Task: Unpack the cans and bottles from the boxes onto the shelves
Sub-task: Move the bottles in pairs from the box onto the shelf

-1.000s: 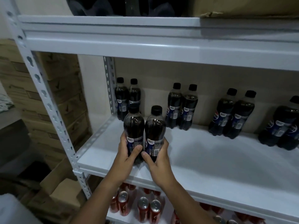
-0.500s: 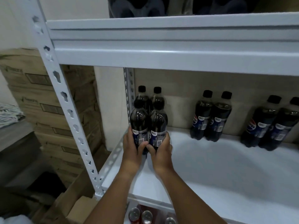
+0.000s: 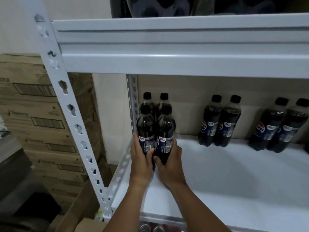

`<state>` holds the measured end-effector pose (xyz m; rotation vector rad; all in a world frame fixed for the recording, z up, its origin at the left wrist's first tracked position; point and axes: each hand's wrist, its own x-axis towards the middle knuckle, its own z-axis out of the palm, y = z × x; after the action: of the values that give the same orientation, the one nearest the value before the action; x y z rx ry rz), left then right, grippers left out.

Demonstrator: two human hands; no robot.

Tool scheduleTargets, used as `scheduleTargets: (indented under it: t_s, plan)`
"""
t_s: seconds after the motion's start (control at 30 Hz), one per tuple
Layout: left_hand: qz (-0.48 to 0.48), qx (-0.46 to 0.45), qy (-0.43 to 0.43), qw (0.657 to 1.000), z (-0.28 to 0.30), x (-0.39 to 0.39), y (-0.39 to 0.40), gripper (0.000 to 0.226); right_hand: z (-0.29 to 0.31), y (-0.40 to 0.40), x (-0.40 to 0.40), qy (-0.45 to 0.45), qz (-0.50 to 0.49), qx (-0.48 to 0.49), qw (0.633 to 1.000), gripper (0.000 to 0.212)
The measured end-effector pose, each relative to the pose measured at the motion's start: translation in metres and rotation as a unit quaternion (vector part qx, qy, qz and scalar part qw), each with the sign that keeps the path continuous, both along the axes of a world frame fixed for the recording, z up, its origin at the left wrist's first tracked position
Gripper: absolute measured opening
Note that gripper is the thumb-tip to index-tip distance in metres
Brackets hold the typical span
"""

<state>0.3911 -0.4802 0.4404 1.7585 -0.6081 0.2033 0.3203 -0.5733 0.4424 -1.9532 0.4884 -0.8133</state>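
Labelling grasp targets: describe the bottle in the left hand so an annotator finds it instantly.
On the white metal shelf, go to its far-left end beside the perforated rear upright, where four dark cola bottles cluster. The target is the front-left dark plastic cola bottle with black cap, gripped low by the left hand. Its front neighbour sits in the right hand; the two behind are untouched.

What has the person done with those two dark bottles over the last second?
Both hands carried the pair deeper and leftward: the left hand grips the left bottle, the right hand the right bottle, now standing directly in front of the back corner pair instead of near the shelf front edge. Neither grip was released. The other pairs along the back wall stayed put.
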Motion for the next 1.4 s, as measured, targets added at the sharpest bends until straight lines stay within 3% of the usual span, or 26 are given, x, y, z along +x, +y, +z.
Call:
scheduleTargets:
  t_s: [0.4, 1.0, 1.4]
  plan:
    - [0.019, -0.027, -0.033, 0.999, -0.001, -0.003, 0.006, 0.073, 0.004, 0.005, -0.007, 0.001, -0.003, -0.028, 1.0, 0.074]
    - [0.003, -0.027, -0.008, 1.0, -0.003, -0.002, 0.003, 0.073, -0.003, 0.006, -0.004, 0.021, -0.01, -0.039, 0.999, 0.093]
    - [0.004, -0.005, 0.021, 1.0, 0.0, 0.004, -0.001, 0.08, -0.009, 0.002, 0.005, 0.032, -0.023, -0.06, 0.997, 0.087]
